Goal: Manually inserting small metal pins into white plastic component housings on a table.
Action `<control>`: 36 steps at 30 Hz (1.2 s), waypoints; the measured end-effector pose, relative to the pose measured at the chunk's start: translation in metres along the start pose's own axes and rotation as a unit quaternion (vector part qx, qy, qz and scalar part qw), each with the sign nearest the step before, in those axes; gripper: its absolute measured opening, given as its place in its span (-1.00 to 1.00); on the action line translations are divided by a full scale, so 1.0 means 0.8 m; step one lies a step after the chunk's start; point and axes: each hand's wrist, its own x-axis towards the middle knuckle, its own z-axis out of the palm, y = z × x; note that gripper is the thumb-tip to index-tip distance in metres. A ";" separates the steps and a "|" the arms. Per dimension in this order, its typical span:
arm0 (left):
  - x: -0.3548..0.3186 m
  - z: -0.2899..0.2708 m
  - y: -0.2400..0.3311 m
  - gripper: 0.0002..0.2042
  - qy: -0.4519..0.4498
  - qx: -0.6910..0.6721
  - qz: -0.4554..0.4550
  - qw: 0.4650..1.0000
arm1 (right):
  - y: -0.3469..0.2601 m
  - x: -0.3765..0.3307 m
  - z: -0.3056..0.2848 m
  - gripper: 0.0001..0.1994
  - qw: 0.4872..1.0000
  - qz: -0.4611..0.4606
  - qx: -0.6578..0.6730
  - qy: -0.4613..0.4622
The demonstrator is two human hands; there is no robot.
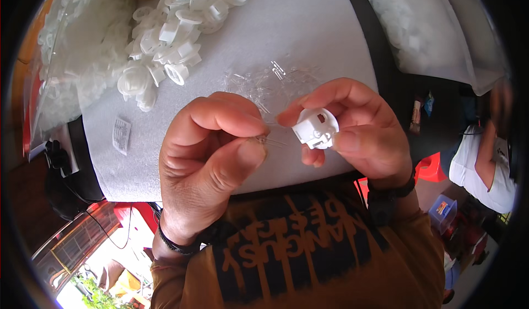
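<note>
My left hand (206,160) pinches a tiny clear part with thin wire legs (264,140) between thumb and forefinger. Its legs point right toward a small white plastic socket piece (315,128), which my right hand (358,127) grips between thumb and fingers. The two hands are close together above the near edge of a white foam-covered table (308,39). A scatter of several clear wire-legged parts (270,83) lies on the foam just behind my hands.
A heap of white plastic socket pieces (171,39) lies at the far left of the table, beside a clear bag of white parts (77,50). A small paper label (121,134) lies near the left edge. Another person sits at the right (485,160) near a red stool (431,168).
</note>
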 end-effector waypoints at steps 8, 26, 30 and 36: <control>0.002 0.003 -0.010 -0.83 0.013 -0.092 -0.019 0.996 | 0.004 0.002 0.000 -0.58 1.000 -0.007 0.005 0.001; 0.006 0.018 -0.012 -0.75 0.008 -0.029 0.068 0.997 | 0.019 0.007 -0.004 -0.71 0.994 -0.100 -0.013 -0.031; 0.005 0.022 -0.007 -0.77 0.007 -0.027 0.056 0.998 | 0.021 0.008 -0.007 -0.71 0.994 -0.104 -0.009 -0.044; 0.007 0.021 -0.012 -0.81 0.006 0.028 0.083 0.996 | 0.020 0.007 -0.006 -0.71 0.994 -0.102 -0.008 -0.043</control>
